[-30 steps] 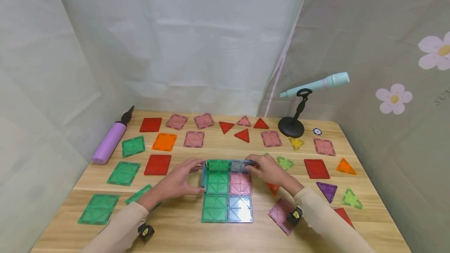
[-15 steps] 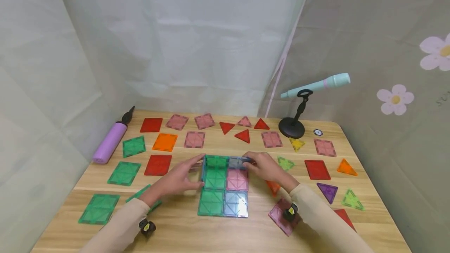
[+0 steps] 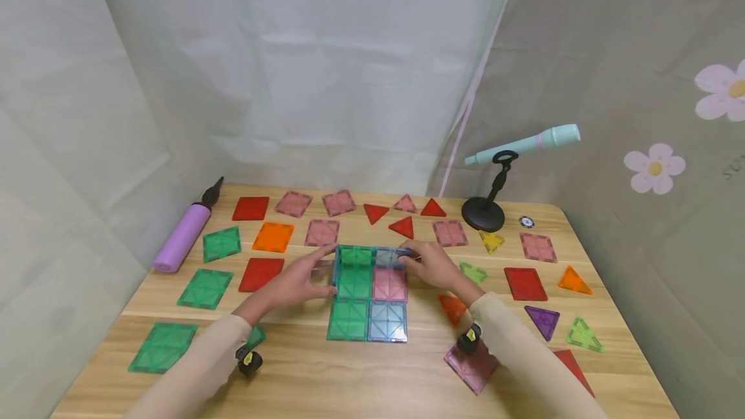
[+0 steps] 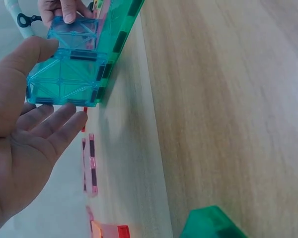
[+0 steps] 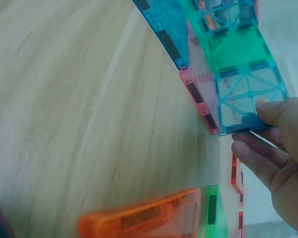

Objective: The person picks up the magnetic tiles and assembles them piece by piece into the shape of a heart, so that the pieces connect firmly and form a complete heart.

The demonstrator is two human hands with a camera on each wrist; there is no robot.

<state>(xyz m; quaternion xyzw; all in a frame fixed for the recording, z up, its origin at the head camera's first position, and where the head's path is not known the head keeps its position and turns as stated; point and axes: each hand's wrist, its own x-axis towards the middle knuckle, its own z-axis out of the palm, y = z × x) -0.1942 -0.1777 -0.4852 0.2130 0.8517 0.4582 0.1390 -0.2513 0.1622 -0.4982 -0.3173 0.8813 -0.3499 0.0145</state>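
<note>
Four translucent square magnetic tiles form a flat two-by-two base: two green tiles (image 3: 349, 320) on the left, a pink tile (image 3: 389, 284) at back right and a light blue tile (image 3: 387, 321) at front right. Along its back edge stand a green tile (image 3: 356, 255) and a blue tile (image 5: 251, 94); another blue tile (image 4: 67, 82) stands upright at the left. My left hand (image 3: 293, 284) spans that left tile, thumb at its near edge, fingers at the far one. With thumb and fingers, my right hand (image 3: 433, 267) pinches the outer edge of the back blue tile.
Loose square and triangular tiles lie all round, including a red square (image 3: 262, 275), a pink square (image 3: 471, 365) under the right wrist and an orange triangle (image 3: 452, 309). A purple pump (image 3: 183, 238) lies at back left; a black stand (image 3: 484, 213) holds a mint-coloured microphone (image 3: 526, 144).
The joined tiles have slid away from me and slightly left, both hands moving along with them. The loose tiles around have stayed put.
</note>
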